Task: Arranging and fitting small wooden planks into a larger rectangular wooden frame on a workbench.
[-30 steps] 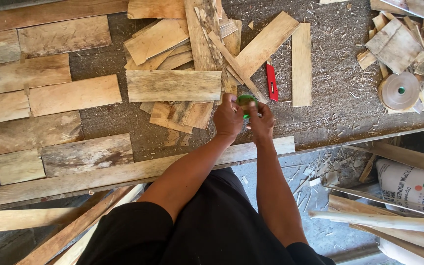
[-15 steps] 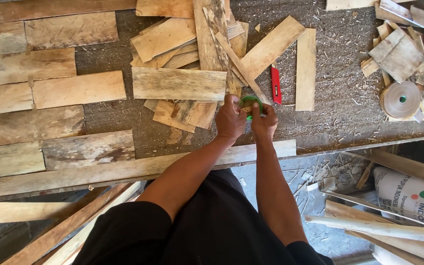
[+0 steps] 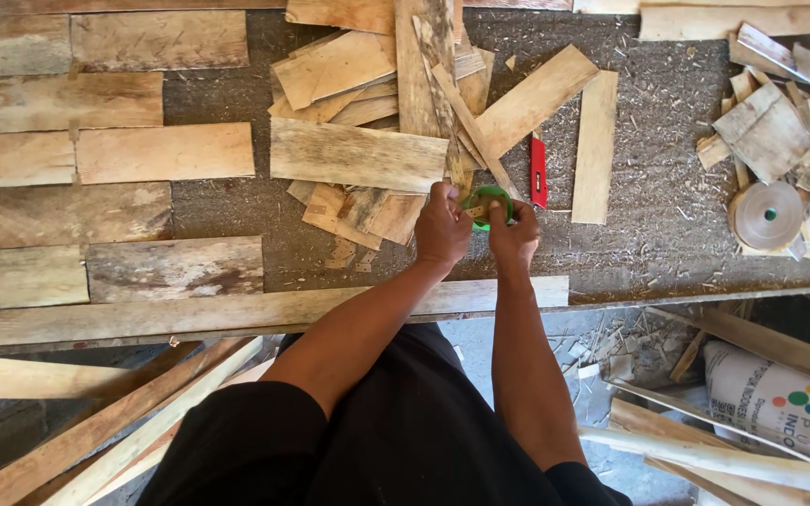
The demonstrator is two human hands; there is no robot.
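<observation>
Both my hands meet over the workbench around a small green ring-shaped roll (image 3: 487, 199), likely tape. My left hand (image 3: 442, 227) grips its left side with fingers curled. My right hand (image 3: 516, 234) pinches its right side. Just beyond the hands lies a heap of thin wooden offcuts (image 3: 396, 122), with a long flat board (image 3: 358, 156) across it. A red utility knife (image 3: 538, 171) lies on the bench right of the green roll.
Several weathered boards (image 3: 166, 153) lie in rows at the left. A long plank (image 3: 236, 311) runs along the bench's near edge. A brown tape roll (image 3: 767, 215) and wood scraps (image 3: 780, 112) sit at the right. A printed sack (image 3: 780, 403) and sticks lie below.
My hands stay together on the green roll with only small finger shifts. The view has shifted slightly, nothing else moved.
</observation>
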